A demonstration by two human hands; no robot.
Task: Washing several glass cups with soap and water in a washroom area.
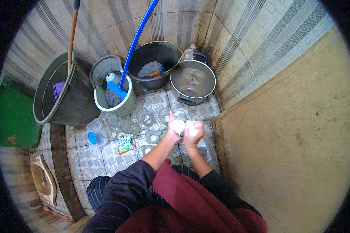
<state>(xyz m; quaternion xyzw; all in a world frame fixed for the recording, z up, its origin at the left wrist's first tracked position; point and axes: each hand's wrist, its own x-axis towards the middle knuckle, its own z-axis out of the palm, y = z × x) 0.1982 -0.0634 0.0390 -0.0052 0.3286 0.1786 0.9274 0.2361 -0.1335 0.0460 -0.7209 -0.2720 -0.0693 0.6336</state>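
Note:
My left hand (174,134) holds a clear glass (180,115) coated in white suds, its thumb pointing up along the side. Pressed close beside it, my right hand (194,132) is curled and covered in foam. Whether a sponge is inside that fist is hidden by the lather. Around them on the tiled floor stand several clear glasses, among them one (143,115) farther off, one (165,114) just left of the held glass, and one (152,137) nearer me. Some have suds in them.
A metal pot (193,94) of cloudy water stands at the back right. Left of it are a black bucket (153,84), a mop bucket (125,106) with a blue-handled mop (137,38), and a tall grey bin (78,102). A detergent packet (125,143) and clear plastic box (100,141) lie left.

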